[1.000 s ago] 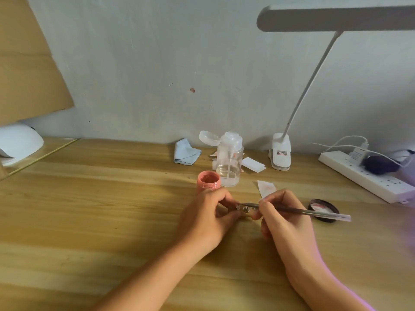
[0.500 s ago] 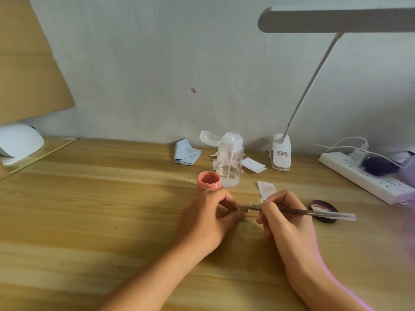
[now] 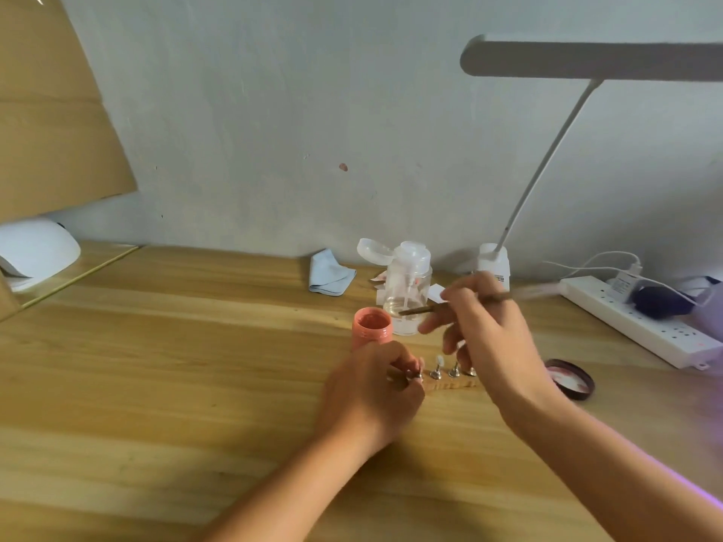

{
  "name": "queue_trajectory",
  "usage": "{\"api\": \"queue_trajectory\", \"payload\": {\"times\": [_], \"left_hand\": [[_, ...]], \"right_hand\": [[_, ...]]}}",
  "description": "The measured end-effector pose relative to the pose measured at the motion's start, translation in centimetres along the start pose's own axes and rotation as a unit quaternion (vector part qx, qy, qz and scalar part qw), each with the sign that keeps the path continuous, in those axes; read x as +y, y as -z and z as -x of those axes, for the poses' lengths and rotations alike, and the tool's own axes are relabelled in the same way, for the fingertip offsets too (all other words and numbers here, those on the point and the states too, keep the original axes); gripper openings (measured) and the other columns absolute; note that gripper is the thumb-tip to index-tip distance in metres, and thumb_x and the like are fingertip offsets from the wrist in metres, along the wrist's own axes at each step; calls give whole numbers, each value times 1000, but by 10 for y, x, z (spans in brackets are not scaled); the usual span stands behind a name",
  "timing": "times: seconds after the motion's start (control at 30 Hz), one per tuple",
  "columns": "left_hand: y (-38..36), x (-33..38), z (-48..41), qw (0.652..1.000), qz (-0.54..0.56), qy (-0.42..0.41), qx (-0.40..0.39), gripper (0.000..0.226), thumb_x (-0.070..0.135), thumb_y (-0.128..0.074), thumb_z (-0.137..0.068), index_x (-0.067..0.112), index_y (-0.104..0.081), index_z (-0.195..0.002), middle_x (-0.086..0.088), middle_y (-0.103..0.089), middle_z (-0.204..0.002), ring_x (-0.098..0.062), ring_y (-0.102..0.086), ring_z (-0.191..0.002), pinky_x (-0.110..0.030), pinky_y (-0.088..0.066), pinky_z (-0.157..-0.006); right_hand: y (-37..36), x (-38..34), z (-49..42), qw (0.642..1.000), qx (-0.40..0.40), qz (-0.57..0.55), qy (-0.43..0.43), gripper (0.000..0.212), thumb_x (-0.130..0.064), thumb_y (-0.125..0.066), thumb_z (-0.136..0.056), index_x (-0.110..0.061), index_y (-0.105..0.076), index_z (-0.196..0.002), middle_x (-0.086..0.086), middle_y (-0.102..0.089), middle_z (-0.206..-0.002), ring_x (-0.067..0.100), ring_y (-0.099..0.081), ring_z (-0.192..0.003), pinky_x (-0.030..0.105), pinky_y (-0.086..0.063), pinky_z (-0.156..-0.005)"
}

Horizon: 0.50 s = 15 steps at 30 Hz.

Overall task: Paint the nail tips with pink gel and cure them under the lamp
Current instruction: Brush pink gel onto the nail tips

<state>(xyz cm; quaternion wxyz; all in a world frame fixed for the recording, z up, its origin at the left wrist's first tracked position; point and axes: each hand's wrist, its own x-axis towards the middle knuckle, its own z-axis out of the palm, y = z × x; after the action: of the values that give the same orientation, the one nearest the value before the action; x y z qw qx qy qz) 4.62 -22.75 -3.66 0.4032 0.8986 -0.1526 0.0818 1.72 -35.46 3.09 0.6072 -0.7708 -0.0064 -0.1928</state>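
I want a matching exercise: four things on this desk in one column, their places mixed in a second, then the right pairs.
1. open round pink gel jar
2. folded light-blue cloth
3. round black lid
4. white dome-shaped curing lamp

A. at the far left edge
B. right of the right hand
C. just behind the left hand
D. left of the clear plastic pump bottle

Pairs: 1-C, 2-D, 3-B, 4-A

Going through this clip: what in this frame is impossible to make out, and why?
Head view only:
- brush, in the right hand's grip: rear end smeared by motion; gel on its tip too small to tell.
- metal holder pinched by the left hand: mostly hidden by its fingers.
- nail stands: rightmost partly behind the right hand; paint undecidable.
- white domed lamp: cut by the left edge.
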Motion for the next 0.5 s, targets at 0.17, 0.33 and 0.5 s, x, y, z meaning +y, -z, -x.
{"api": "queue_trajectory", "payload": {"times": [0.17, 0.33, 0.5], "left_hand": [[0, -1, 1, 1000, 1, 4, 6, 15, 32, -66, -85, 42, -57, -76, 23, -69, -90, 1, -62, -79, -21, -50, -80], [-2, -2, -2, 1000, 3, 3, 6, 9, 32, -61, -82, 41, -60, -84, 25, -67, -92, 0, -63, -81, -22, -48, -76], [-3, -4, -3, 1000, 5, 0, 11, 15, 32, -63, -79, 41, -53, -72, 22, -66, -86, 1, -63, -85, -21, -45, -73]], "right_hand": [[-22, -5, -31, 973, -27, 229, 6, 22, -22, -56, -88, -17, -68, -71, -9, -74, -67, 6, -57, -58, 33, -50, -61], [-36, 4, -39, 948, -33, 315, -20, 25, -28, -60, -89, -12, -70, -72, 3, -73, -73, 22, -66, -79, 37, -54, -75], [-26, 5, -24, 981, 41, 186, 32, 16, -24, -55, -91, -13, -65, -85, 0, -73, -68, 7, -62, -59, 32, -46, -55]]}}
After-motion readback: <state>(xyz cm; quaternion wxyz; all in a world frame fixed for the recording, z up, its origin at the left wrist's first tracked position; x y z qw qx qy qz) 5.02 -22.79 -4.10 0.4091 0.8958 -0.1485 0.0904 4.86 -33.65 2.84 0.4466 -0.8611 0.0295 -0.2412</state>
